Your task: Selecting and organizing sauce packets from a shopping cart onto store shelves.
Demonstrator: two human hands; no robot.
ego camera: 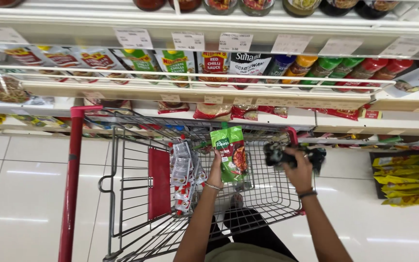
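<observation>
1. A shopper's left hand (215, 167) grasps a green stand-up sauce pouch (231, 153) by its lower left edge, holding it upright over the wire basket of a shopping cart (136, 194) in a store aisle. The pouch sits just above centre frame, clear of the cart's mesh floor.

2. The right hand (299, 167), at 3 o'clock from the pouch, is clenched around a black hand-held device (287, 155) above the cart's right rim. What the device is cannot be told.

3. At 9 o'clock from the pouch, a strip of small sachets (184, 177) hangs against the red child-seat flap (159, 183) inside the basket.

4. Risk, as judged: the grip takes only a corner of the pouch, so the weight of its contents could tip it over or pull it out of the fingers, and it might land on its spout or on the cart's wires.

5. Risk, as judged: the mesh is wide, and a slim pouch set down upright could topple or wedge between the bars.

6. Risk, as judged: with the right hand occupied, nothing steadies the cart, whose red handle (72, 184) lies at 9 o'clock, well apart from both hands. A nudge could roll it toward the shelf (170, 90) at 12 o'clock.
</observation>
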